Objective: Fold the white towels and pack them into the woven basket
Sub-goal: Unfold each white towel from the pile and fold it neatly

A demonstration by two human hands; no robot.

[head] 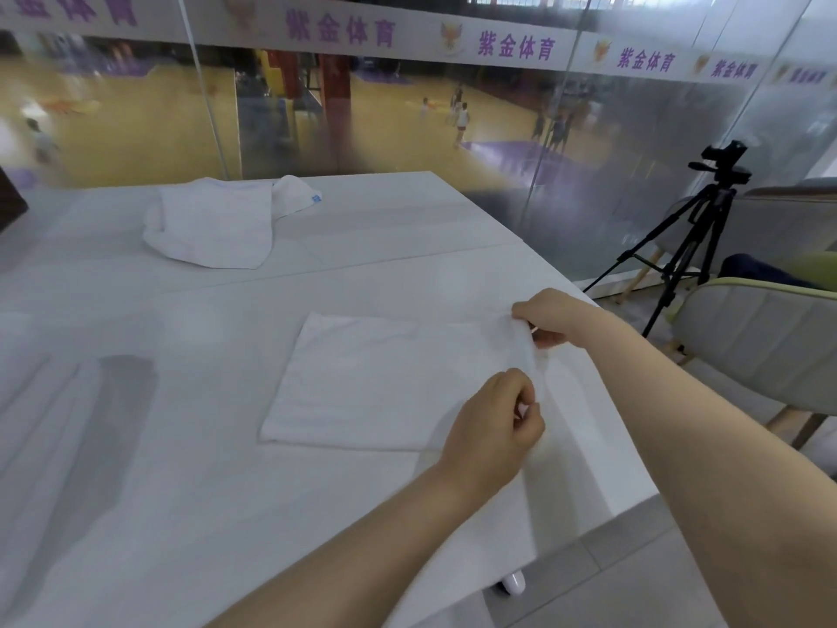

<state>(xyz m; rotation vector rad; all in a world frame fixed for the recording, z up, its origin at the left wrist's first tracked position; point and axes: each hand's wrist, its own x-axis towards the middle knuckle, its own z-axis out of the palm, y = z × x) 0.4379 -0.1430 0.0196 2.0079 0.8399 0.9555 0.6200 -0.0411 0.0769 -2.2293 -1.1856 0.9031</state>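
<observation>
A white towel point(376, 378) lies flat on the white table point(204, 491), folded into a rough rectangle. My left hand point(491, 428) pinches its near right corner. My right hand point(548, 317) pinches the far right corner, and the edge between the two hands is lifted slightly off the table. A loose pile of white towels point(213, 224) sits at the far side of the table, one with a small blue label. No woven basket is in view.
The table's right edge point(602, 355) runs close beside my hands. A camera on a black tripod point(693, 237) and a grey chair point(765, 346) stand to the right. A glass wall stands behind the table.
</observation>
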